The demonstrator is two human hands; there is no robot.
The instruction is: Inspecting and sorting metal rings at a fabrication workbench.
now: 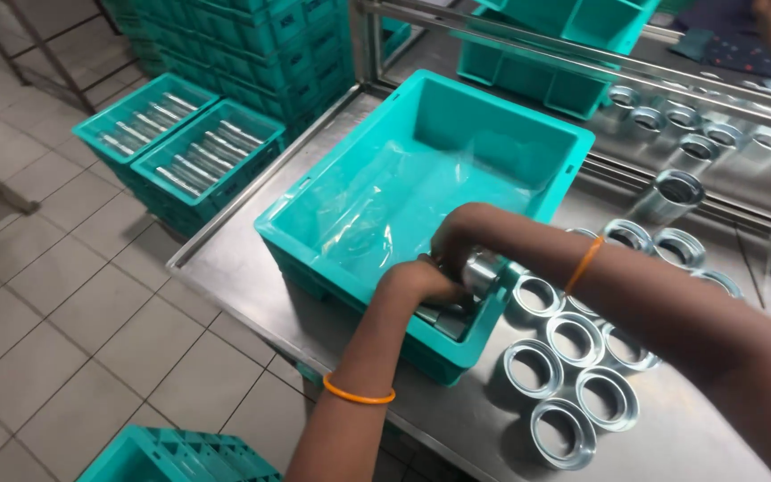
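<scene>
Both hands, left hand (417,284) and right hand (457,239), grip a shiny metal ring (482,270) inside the teal crate (350,192).

One head-worn view looks steeply down from close above the counter (252,312), facing toward twelve o'clock; tiled floor (55,321) fills the nine o'clock side.

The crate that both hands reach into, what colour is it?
The crate is teal, lined with clear plastic film; the head view shows it best.
</scene>
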